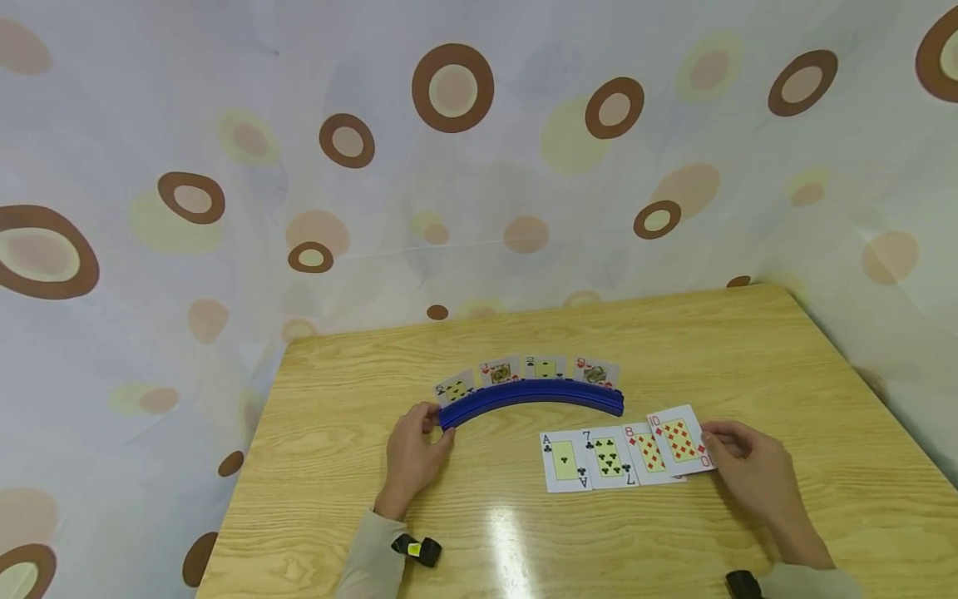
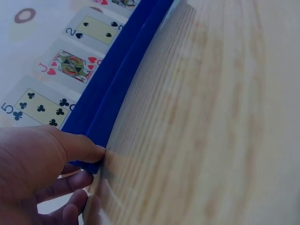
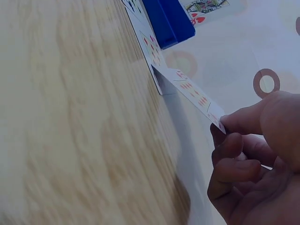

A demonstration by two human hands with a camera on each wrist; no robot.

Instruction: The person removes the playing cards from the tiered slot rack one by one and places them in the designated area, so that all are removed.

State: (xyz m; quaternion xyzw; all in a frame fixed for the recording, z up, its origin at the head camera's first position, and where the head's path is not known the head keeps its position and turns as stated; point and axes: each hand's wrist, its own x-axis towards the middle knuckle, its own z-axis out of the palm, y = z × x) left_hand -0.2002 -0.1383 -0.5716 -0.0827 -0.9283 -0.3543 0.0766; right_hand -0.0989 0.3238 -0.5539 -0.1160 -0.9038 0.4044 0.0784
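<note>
My left hand (image 1: 412,453) grips the near-left end of a curved blue card holder (image 1: 531,390), thumb in front and fingers behind in the left wrist view. Upright in its slot stand a five of clubs (image 2: 41,108), a jack of hearts (image 2: 70,65), a two of spades (image 2: 96,29) and a face card of hearts (image 1: 596,373). My right hand (image 1: 759,476) pinches the right edge of a ten of diamonds (image 1: 679,441) between thumb and fingers. That card slants up from the table in the right wrist view and overlaps an eight of diamonds (image 1: 649,454).
An ace of clubs (image 1: 563,462) and a seven of clubs (image 1: 609,457) lie face up left of the eight, in one overlapping row in front of the holder. The wooden table (image 1: 337,383) meets a spotted cloth backdrop (image 1: 524,183) behind and at the sides.
</note>
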